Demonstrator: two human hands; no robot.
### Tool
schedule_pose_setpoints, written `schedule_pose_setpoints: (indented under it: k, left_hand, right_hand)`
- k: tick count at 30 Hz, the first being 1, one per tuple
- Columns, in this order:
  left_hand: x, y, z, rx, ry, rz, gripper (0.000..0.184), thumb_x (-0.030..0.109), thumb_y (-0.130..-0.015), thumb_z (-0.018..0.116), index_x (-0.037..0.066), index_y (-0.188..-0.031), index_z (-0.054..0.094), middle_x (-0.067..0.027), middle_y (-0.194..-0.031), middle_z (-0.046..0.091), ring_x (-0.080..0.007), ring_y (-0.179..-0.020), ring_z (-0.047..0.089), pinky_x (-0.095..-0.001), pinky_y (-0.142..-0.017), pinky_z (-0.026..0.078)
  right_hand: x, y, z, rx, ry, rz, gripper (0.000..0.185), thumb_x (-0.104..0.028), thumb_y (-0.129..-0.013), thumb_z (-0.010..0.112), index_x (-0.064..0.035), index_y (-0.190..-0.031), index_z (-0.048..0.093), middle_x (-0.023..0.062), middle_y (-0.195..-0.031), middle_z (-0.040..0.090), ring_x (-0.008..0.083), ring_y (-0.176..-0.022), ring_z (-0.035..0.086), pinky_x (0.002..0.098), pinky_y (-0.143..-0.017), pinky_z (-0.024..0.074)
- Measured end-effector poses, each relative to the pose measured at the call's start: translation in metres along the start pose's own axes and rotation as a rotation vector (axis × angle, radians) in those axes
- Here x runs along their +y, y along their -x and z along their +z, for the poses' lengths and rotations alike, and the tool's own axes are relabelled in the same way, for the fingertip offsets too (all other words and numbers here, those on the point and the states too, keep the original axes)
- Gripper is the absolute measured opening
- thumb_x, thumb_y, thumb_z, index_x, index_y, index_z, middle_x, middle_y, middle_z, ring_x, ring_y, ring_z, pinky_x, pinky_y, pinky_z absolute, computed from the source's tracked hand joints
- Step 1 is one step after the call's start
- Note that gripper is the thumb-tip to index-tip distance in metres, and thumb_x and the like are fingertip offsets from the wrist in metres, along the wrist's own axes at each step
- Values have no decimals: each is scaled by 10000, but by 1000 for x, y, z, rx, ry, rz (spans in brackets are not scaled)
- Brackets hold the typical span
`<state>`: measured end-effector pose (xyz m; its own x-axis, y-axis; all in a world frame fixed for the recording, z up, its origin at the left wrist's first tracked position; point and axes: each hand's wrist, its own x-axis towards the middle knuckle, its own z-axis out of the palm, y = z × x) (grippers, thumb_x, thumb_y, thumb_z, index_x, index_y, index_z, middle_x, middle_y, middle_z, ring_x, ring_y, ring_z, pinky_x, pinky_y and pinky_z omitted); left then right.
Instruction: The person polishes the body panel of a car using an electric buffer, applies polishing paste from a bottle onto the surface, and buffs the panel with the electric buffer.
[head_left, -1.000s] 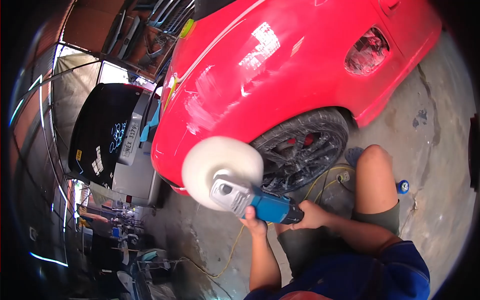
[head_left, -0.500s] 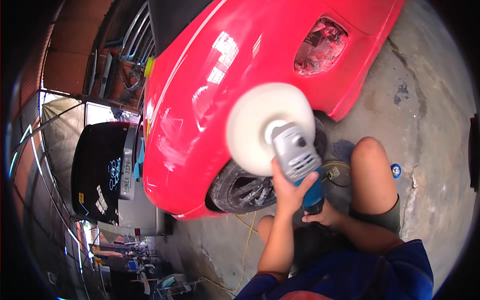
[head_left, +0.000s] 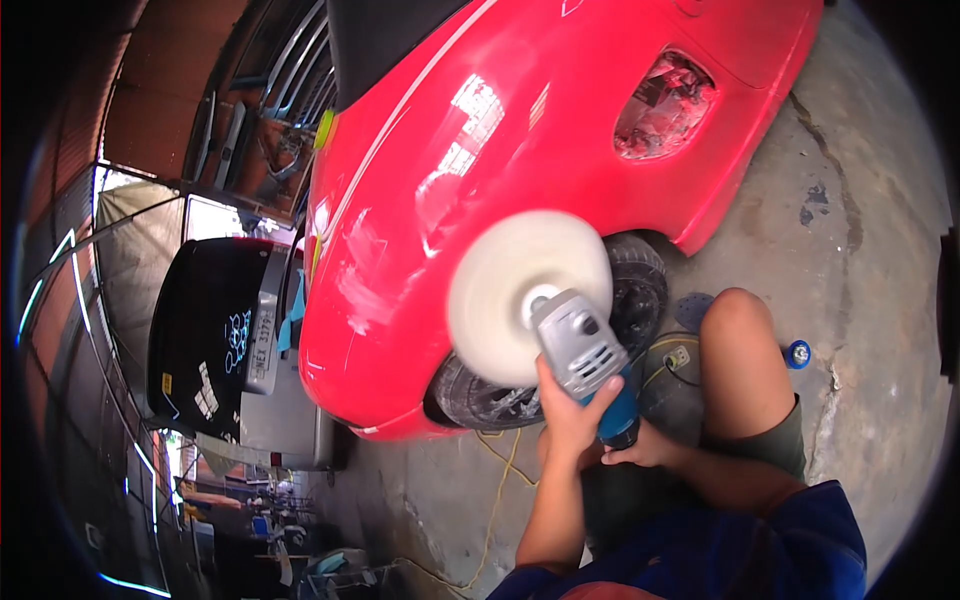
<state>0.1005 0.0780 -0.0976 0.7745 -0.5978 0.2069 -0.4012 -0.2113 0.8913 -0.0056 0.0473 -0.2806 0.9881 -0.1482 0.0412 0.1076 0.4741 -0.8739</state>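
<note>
A blue and grey polisher (head_left: 582, 340) with a wide white pad (head_left: 500, 290) is in both my hands. My left hand (head_left: 572, 415) wraps round the tool's body just behind the grey head. At the rear end, my right hand (head_left: 645, 445) grips the handle, its fingers partly hidden. The pad is blurred, as if spinning, and lies over the red car fender (head_left: 400, 210) at the wheel arch; whether it touches the paint I cannot tell. Whitish smears mark the paint beside it. Behind the pad, the wheel (head_left: 640, 285) is partly covered.
A yellow cord (head_left: 497, 490) runs over the concrete floor (head_left: 800, 235) to an outlet box (head_left: 678, 357) by my knee. A blue-rimmed can or roll (head_left: 797, 354) and a round dark pad (head_left: 692, 310) lie nearby. A dark vehicle (head_left: 205, 340) stands at left.
The polisher has moved down and left across the fender, over the wheel arch. My view has shifted slightly, and both hands keep their hold.
</note>
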Motion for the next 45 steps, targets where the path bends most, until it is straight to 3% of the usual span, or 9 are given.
schedule_pose_setpoints:
  k: [8, 10, 14, 18, 20, 22, 30, 35, 45]
  left_hand:
    - [-77, 65, -101, 269, 539, -47, 867, 346, -751, 882, -19, -1453, 525, -157, -1342, 649, -304, -1198, 665, -445, -1063, 520]
    - [-88, 70, -113, 213, 561, -30, 962, 582, -795, 767, -33, -1488, 507, -193, -1387, 637, -382, -1258, 647, -501, -1096, 509]
    - [-80, 70, -114, 239, 626, -20, 972, 599, -795, 766, -27, -1491, 504, -188, -1371, 639, -381, -1239, 655, -498, -1045, 545]
    - [-75, 62, -91, 217, 449, -1, 950, 543, -790, 819, -32, -1478, 507, -196, -1334, 648, -368, -1193, 677, -490, -1013, 564]
    - [-64, 50, -69, 110, 481, -78, 904, 275, -740, 935, -37, -1465, 493, -167, -1259, 688, -293, -1133, 697, -418, -1025, 549]
    - [-35, 32, -22, 84, 379, -89, 883, 199, -752, 947, -17, -1454, 457, -135, -1255, 657, -241, -1137, 672, -389, -1003, 542]
    - [-6, -19, 57, -136, -260, -137, 892, 312, -711, 974, 7, -1398, 494, -173, -1122, 757, -253, -1049, 737, -385, -960, 563]
    - [-14, 0, 19, -55, -200, -96, 928, 330, -721, 971, 6, -1429, 464, -217, -1160, 739, -330, -1079, 743, -430, -954, 573]
    - [-90, 82, -104, 354, 451, -35, 852, 314, -761, 884, -27, -1443, 505, -149, -1272, 676, -280, -1163, 677, -412, -1047, 523]
  right_hand:
    - [-23, -27, 26, -94, 619, 134, 432, -332, -720, 919, -5, -963, 774, 211, -963, 780, 312, -923, 771, 419, -880, 590]
    - [-51, -35, 32, -175, 684, 184, 460, -339, -712, 903, -33, -1036, 792, 211, -1038, 782, 350, -1018, 758, 425, -927, 581]
    - [-55, -36, 41, -199, 698, 143, 471, -305, -701, 895, -64, -1095, 803, 179, -1089, 790, 364, -1043, 755, 435, -949, 578]
    - [-37, -22, 26, -96, 506, 137, 499, -264, -690, 925, -38, -1112, 786, 197, -1076, 789, 325, -1042, 764, 419, -948, 574]
    - [-13, -10, 15, -28, 382, 144, 521, -246, -688, 939, -20, -1128, 776, 207, -1073, 788, 295, -1045, 765, 404, -947, 570]
    - [27, -4, 4, -35, 162, 119, 446, -162, -737, 939, -39, -1110, 728, 96, -1026, 760, 223, -965, 726, 400, -899, 573]
    - [36, -2, -16, -3, -345, 136, 375, -34, -771, 915, -88, -1058, 679, 11, -1013, 698, 163, -974, 676, 360, -876, 560]
    - [48, -9, -9, -115, -156, 131, 407, -56, -765, 922, -82, -1092, 681, 30, -1061, 710, 176, -986, 686, 373, -904, 560]
    - [-17, -37, 34, -148, 548, 250, 542, -304, -682, 937, 34, -1059, 744, 220, -1042, 772, 324, -1006, 757, 422, -920, 574]
